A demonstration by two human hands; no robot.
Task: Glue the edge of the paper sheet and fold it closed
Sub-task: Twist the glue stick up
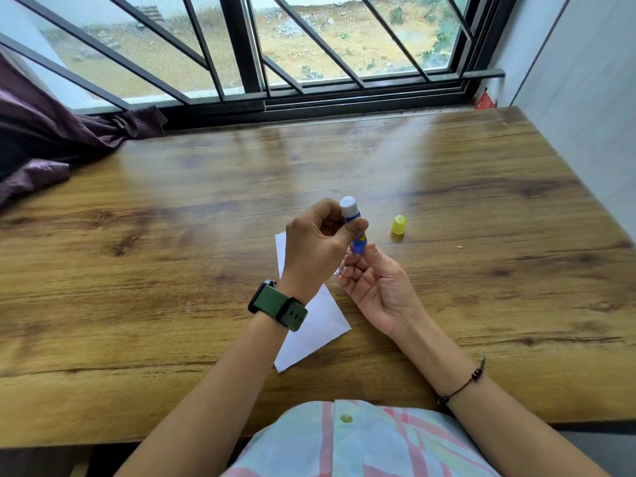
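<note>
A blue glue stick (354,228) with its white glue tip exposed is held upright above the table. My left hand (316,246) grips its upper body, thumb across the front. My right hand (375,284), palm up, pinches the stick's bottom end with fingertips and thumb. Its yellow cap (399,224) stands on the table just to the right. A white paper sheet (309,325) lies flat on the wooden table (172,235) beneath my hands, partly hidden by my left wrist.
A barred window (275,63) runs along the table's far edge. A dark purple curtain (51,139) bunches on the far left of the table. A white wall (585,98) borders the right side, with a small red item (485,99) in the corner.
</note>
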